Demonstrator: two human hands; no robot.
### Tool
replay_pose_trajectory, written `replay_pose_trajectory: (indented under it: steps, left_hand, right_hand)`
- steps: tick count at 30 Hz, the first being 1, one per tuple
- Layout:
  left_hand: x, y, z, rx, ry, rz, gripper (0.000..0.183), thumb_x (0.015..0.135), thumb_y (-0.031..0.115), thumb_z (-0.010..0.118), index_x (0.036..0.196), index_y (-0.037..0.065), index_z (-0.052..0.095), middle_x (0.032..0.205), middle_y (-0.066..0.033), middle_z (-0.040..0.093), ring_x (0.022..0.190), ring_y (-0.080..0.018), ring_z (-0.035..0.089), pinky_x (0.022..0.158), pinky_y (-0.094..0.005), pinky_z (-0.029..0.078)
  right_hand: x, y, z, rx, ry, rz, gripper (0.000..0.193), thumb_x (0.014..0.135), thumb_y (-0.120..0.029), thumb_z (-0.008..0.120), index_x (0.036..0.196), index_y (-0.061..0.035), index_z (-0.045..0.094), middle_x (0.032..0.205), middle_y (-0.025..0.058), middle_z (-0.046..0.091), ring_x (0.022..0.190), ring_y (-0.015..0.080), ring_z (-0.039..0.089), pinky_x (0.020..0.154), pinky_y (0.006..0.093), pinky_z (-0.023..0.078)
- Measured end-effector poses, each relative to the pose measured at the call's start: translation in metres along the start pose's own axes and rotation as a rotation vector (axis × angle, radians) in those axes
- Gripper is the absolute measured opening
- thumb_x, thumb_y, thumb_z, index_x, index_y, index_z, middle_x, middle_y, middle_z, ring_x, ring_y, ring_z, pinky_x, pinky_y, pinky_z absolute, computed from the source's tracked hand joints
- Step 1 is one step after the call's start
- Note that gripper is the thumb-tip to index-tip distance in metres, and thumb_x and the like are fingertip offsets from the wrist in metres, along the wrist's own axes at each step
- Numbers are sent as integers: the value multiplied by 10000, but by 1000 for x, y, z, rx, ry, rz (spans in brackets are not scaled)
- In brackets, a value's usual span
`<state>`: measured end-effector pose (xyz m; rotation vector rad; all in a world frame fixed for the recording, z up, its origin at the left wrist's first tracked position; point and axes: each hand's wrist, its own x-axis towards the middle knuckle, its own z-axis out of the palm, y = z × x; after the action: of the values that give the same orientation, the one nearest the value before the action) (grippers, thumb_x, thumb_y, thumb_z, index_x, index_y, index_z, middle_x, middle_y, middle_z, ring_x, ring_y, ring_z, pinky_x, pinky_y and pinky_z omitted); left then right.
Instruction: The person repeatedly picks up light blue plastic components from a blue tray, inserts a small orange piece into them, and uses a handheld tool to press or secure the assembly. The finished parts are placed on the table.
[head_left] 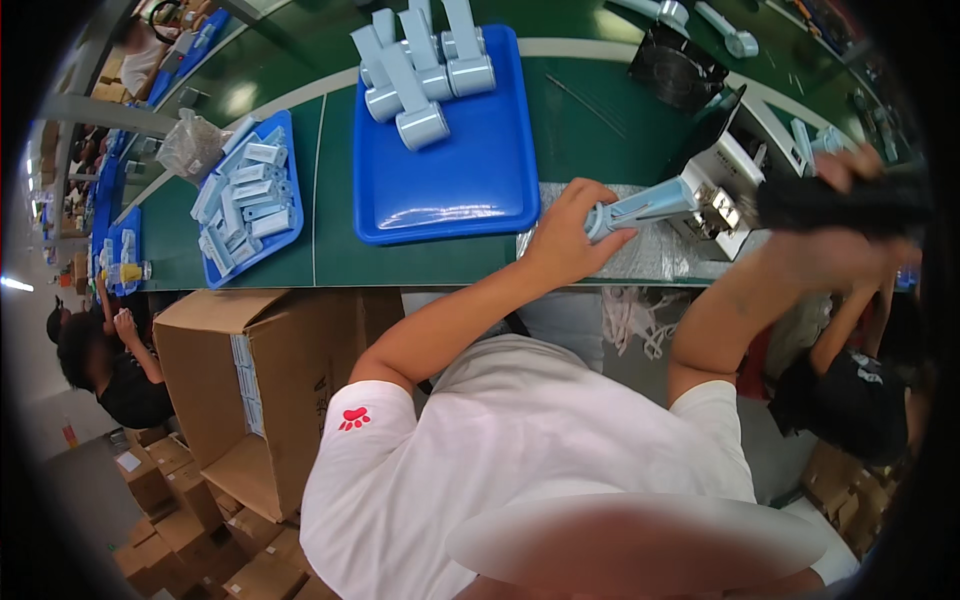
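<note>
Left hand [572, 240] holds a blue part [650, 204] over the green surface [335, 160], its far end at the white machine [728, 166]. Right hand [838, 258] is blurry by a black bar [845, 206]; I can't tell its grip.

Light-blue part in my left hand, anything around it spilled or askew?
No spill shows around the light-blue part in your left hand. Mildly untidy: small pieces lie jumbled in the left blue tray.
</note>
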<state>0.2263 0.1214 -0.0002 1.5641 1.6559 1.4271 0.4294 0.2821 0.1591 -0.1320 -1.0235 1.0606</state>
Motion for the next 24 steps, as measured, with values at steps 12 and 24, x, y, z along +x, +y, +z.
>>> replay_pose_trajectory:
  steps: [12,24]
  left_hand:
    - [191,-11,-63,-992,-8,-628,420,1025,286,646,1327,16,534,1268,-155,611,1160,-286,630,1043,-488,553]
    - [190,-24,-116,-611,-258,-327,453,1017,250,679,1366,-11,556,1300,-139,638,1188,-257,657,1028,-390,546]
  right_hand:
    - [-33,16,49,-648,126,-251,735,927,82,673,1547,41,279,1345,285,558,1121,338,672,959,421,567]
    - [-61,50,40,-933,204,-579,661,930,57,641,1518,62,338,1517,267,438,1350,358,531,1119,443,459]
